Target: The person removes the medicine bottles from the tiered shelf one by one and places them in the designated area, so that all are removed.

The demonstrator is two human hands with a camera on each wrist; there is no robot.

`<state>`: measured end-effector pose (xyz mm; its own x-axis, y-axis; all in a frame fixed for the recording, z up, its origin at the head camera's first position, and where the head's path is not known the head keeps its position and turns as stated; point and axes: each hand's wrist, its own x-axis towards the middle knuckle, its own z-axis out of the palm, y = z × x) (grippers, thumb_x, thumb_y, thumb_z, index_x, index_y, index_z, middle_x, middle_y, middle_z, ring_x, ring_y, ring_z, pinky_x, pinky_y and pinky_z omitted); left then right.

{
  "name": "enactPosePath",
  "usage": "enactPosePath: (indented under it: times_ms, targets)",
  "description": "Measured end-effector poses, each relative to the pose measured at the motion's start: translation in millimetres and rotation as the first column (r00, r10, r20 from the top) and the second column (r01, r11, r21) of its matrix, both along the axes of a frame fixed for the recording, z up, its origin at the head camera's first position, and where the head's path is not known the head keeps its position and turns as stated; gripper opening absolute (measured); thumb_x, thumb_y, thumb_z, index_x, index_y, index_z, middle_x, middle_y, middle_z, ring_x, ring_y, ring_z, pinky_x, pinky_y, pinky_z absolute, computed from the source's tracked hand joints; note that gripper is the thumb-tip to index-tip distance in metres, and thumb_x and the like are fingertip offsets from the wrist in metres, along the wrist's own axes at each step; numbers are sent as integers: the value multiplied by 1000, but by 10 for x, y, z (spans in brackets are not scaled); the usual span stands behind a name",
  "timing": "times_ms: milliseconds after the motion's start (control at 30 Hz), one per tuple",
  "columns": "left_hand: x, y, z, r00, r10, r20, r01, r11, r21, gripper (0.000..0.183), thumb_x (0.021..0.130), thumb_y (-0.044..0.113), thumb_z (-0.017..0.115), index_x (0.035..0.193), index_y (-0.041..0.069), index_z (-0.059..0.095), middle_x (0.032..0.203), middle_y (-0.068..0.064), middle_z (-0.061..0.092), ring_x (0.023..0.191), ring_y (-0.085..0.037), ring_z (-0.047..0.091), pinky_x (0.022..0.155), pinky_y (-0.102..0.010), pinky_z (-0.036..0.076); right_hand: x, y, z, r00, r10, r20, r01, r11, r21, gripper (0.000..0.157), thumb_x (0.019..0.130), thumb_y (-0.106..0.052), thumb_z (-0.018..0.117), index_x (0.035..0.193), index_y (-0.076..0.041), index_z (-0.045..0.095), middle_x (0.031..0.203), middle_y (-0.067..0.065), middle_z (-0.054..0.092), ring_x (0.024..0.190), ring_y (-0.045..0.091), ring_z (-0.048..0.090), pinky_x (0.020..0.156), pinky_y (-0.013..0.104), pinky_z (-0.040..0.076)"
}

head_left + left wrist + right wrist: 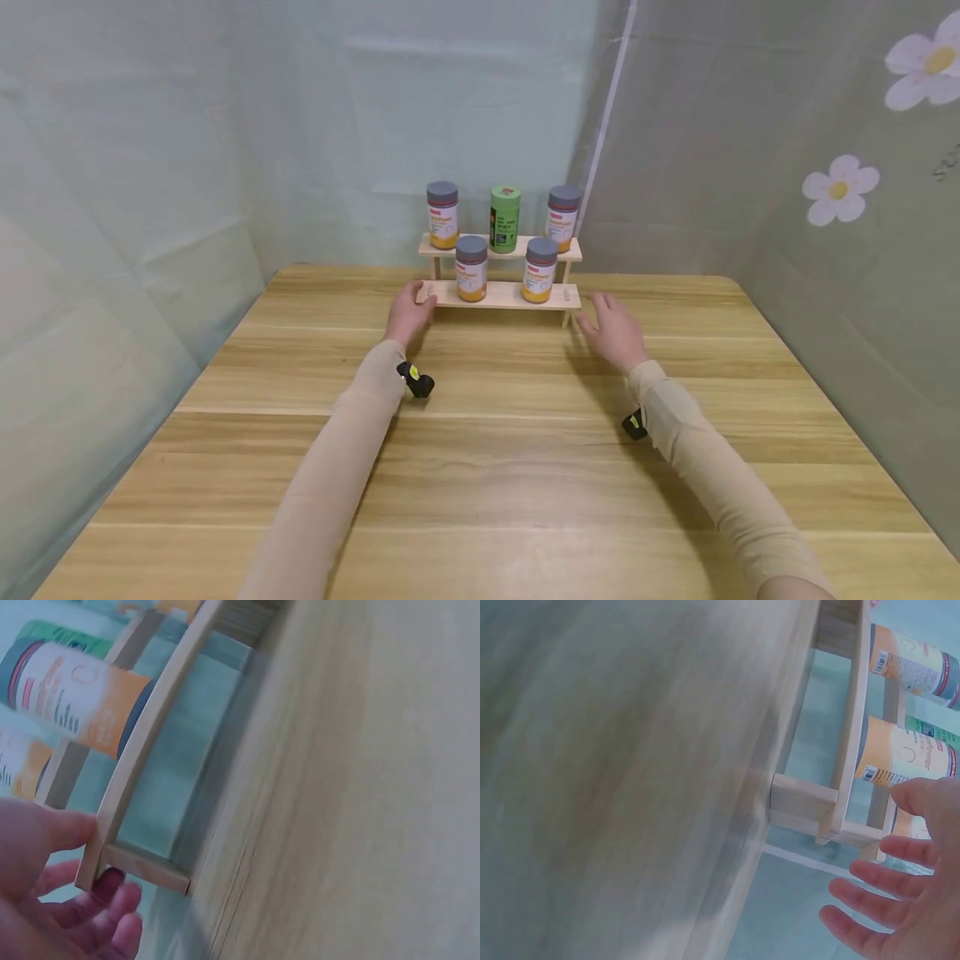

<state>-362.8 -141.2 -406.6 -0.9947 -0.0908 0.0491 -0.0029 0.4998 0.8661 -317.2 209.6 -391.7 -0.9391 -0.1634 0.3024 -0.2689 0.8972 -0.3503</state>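
A two-tier wooden shelf (504, 296) stands at the far side of the table. My left hand (408, 317) pinches the left end of its lower board, thumb on top and fingers curled beneath, as the left wrist view shows. My right hand (617, 335) is just off the right end of that board, fingers spread and holding nothing. On the lower board stand two white-and-orange jars with grey lids, a left jar (471, 271) and a right jar (539, 272). The upper board bears a green canister (505, 221) between two more such jars, one left (443, 217) and one right (561, 218).
The wood-grain table (510, 483) stretches from the shelf toward me. Behind the shelf hangs a pale curtain (465, 100), and a grey sheet with white flowers (840, 190) hangs on the right. Small black cameras sit on both wrists.
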Motion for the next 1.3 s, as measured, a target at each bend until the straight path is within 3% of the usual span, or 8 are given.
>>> enactPosePath:
  times_ms: [133,267,467,733,933,1100,1300]
  targets:
    - [-53,-25,-19,1000,10,29,-15,987,162,56,97,23,57,147,7,35,152,-20,37,135,-34,42,115,-45,33,-14,0,12,1000,-9,23,10,1000,-29,50,98,-30,54,138,-1,44,141,24,47,125,43,50,102,56,43]
    - [-114,-67,-43,997,15,71,-32,969,244,57,94,20,62,145,11,39,141,-22,43,122,-30,47,104,-40,43,-33,7,37,999,-4,40,6,999,-41,50,98,-30,54,138,0,45,140,24,48,125,42,51,103,56,43]
    - [-152,-98,-46,996,39,82,-60,962,265,57,92,18,65,143,10,42,106,-8,46,90,-16,47,76,-23,42,-82,11,106,998,2,56,1,999,-54,49,99,-27,52,138,2,43,138,26,47,121,44,52,100,57,45]
    - [-156,-74,-47,991,93,98,-121,931,344,55,90,11,67,140,11,47,93,-2,45,77,-13,52,67,-21,47,-170,3,206,999,-10,52,16,992,-129,55,98,-26,54,142,2,37,137,28,47,121,44,51,100,57,44]
    - [-153,-60,-32,992,79,97,-111,914,389,55,89,10,68,140,10,47,84,0,48,66,-11,53,59,-20,48,-268,7,280,998,-19,51,27,986,-162,60,98,-27,54,145,3,30,138,29,46,123,45,49,103,57,42]
    - [-144,-33,-9,992,76,100,-109,915,389,55,88,11,69,139,10,49,81,1,48,62,-10,53,57,-19,46,-368,20,319,998,-35,48,43,984,-176,62,99,-28,54,146,2,28,139,28,46,123,44,50,103,56,42]
    - [-132,-29,-22,990,110,91,-131,954,270,51,89,16,70,137,11,52,95,-2,44,82,-13,44,65,-19,40,-430,-12,421,998,-32,52,43,975,-217,66,97,-30,57,148,-1,27,142,26,45,127,42,48,104,57,41]
